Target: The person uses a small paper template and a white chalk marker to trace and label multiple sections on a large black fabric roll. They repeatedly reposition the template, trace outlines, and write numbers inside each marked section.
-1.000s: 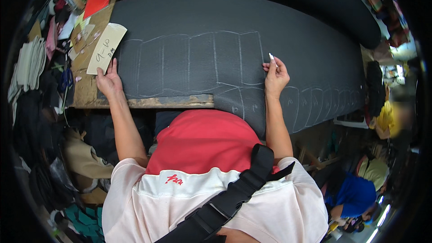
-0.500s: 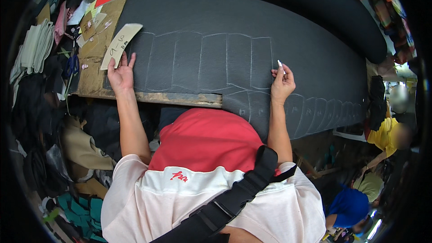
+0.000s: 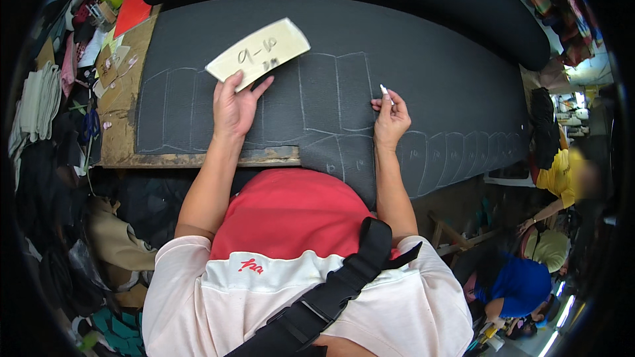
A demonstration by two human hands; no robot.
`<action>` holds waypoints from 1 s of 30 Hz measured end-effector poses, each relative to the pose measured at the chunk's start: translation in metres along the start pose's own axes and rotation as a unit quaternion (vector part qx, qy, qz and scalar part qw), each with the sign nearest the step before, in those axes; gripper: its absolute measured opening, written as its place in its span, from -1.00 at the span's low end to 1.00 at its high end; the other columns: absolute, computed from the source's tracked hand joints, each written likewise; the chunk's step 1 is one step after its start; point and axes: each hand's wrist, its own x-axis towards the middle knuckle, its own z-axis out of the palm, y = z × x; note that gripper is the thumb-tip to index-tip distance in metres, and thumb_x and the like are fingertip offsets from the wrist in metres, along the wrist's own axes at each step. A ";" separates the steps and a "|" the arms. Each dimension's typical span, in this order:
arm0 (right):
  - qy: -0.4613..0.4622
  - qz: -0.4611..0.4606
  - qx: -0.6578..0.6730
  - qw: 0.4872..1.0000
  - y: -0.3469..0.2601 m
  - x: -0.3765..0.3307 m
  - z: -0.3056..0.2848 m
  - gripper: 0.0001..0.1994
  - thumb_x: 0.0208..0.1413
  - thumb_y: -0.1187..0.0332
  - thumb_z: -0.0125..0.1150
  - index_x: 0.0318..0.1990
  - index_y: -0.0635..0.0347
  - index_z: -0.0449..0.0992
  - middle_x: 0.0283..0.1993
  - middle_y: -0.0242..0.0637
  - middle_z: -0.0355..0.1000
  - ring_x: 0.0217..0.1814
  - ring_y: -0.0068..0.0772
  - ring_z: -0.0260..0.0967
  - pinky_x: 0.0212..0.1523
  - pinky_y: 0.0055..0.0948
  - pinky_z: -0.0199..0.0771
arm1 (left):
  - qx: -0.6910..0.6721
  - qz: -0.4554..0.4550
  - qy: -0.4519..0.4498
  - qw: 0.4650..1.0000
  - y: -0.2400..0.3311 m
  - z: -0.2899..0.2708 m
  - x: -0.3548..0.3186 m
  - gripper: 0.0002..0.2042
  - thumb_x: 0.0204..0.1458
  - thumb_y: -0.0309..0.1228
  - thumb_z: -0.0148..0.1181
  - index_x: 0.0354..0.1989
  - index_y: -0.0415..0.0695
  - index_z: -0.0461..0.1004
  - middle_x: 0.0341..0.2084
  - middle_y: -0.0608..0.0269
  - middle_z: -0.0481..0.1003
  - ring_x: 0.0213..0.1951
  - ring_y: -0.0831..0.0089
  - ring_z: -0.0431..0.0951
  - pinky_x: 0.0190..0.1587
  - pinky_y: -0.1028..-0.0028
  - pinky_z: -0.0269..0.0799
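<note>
The left hand (image 3: 233, 107) grips a pale card (image 3: 258, 53) over the dark sheet (image 3: 423, 73). The right hand (image 3: 390, 119), right of the card, pinches white chalk (image 3: 383, 90).

Even, fairly bright overhead light, soft shadows only; centre is sharp enough that chalk lines read clearly on the dark fabric sheet (image 3: 410, 59). Heavy fisheye: straight edges bow, black vignette rings the frame, clutter at the left rim is smeared. Blown-out glare at right edge and lower-right corner.
</note>
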 end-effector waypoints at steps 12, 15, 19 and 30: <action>0.034 0.055 0.128 0.990 -0.004 0.004 -0.006 -0.83 0.18 0.47 0.06 -0.16 0.42 0.42 -0.46 -0.21 0.47 -0.44 -0.49 0.46 -0.38 -0.57 0.51 | 0.503 0.079 -0.179 0.842 -0.119 0.059 -0.010 -0.86 0.03 -0.60 0.10 -0.49 -0.20 0.26 -0.27 0.19 0.41 -0.33 0.53 0.39 -0.28 0.56 0.33; 0.053 0.091 0.159 0.982 -0.004 0.008 -0.010 -0.79 0.21 0.46 -0.01 -0.05 0.39 0.35 -0.43 -0.19 0.45 -0.43 -0.40 0.47 -0.38 -0.51 0.54 | 0.471 0.278 -0.255 0.797 -0.131 0.070 -0.008 -0.77 -0.12 -0.68 0.15 -0.56 -0.19 0.18 -0.21 0.06 0.39 -0.26 0.35 0.44 -0.26 0.50 0.36; 0.098 0.115 0.217 0.964 -0.013 0.025 -0.029 -0.76 0.22 0.46 -0.05 0.01 0.35 0.31 -0.42 -0.20 0.43 -0.40 -0.34 0.48 -0.37 -0.44 0.58 | 0.491 0.390 -0.307 0.716 -0.135 0.111 0.005 -0.74 -0.25 -0.72 0.17 -0.57 -0.18 0.17 -0.22 0.01 0.38 -0.25 0.21 0.46 -0.27 0.46 0.38; 0.142 0.101 0.173 0.969 -0.057 0.049 -0.086 -0.66 0.23 0.42 -0.03 0.13 0.31 0.25 -0.24 -0.18 0.46 -0.10 -0.15 0.48 -0.21 -0.23 0.57 | 0.242 0.195 -0.211 0.927 -0.129 0.176 0.022 -0.67 0.04 -0.63 0.09 -0.05 -0.25 0.16 -0.30 0.18 0.39 -0.27 0.53 0.47 -0.26 0.53 0.58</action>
